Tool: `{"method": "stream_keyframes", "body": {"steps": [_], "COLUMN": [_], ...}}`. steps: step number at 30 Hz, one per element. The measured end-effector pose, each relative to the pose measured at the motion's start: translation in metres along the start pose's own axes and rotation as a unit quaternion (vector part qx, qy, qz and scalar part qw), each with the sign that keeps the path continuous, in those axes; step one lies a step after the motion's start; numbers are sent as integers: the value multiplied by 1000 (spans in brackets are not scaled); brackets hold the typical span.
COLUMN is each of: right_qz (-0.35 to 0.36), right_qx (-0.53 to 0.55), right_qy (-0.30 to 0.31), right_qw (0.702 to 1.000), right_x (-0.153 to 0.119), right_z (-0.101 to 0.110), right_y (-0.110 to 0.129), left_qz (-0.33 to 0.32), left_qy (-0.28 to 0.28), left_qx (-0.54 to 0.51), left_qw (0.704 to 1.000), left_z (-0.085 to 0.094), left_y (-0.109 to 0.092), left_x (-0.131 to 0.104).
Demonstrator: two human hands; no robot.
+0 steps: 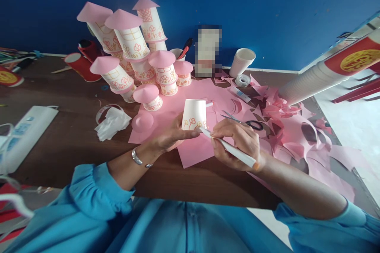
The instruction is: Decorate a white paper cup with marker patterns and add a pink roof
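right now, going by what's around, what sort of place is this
Probably a craft workspace, though I can't tell whether in a home, classroom or shop. A brown table holds black-handled scissors, cut pink paper and decorated cup towers with cone roofs.

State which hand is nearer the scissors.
Right. The right hand is just below the scissors in the picture; the left hand, holding the cup, is farther left.
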State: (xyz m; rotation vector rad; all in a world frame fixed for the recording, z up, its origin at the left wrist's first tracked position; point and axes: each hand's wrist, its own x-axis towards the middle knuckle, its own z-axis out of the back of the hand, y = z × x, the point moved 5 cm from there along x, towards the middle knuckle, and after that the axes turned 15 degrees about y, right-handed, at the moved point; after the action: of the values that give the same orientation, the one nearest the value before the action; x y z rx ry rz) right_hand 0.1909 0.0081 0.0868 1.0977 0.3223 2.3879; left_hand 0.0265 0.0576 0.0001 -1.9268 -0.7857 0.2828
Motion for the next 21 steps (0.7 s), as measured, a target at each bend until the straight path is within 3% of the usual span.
{"method": "stream_keyframes", "body": {"steps": [5, 12, 15, 21], "right_qz": [-3, -30, -77, -83], "right_qx": [40, 39, 38, 22], "right_qy": [-28, -79, -54, 36], "right_qw": [999, 996, 995, 996], "right_x": [-2, -12, -14, -12], "right_z": [12, 3, -4, -14], "right_y": [-6, -28, -40, -49], "left_qz": [-9, -26, -35, -26], "left_qy": [19, 15, 11, 41], "left_qx": [17, -23, -49, -59], "left_qw": [1000, 999, 998, 997], "left_z": [-2, 4, 4, 0], "left_y": [-3, 0, 0, 0], "left_x": [0, -2, -3, -3]}}
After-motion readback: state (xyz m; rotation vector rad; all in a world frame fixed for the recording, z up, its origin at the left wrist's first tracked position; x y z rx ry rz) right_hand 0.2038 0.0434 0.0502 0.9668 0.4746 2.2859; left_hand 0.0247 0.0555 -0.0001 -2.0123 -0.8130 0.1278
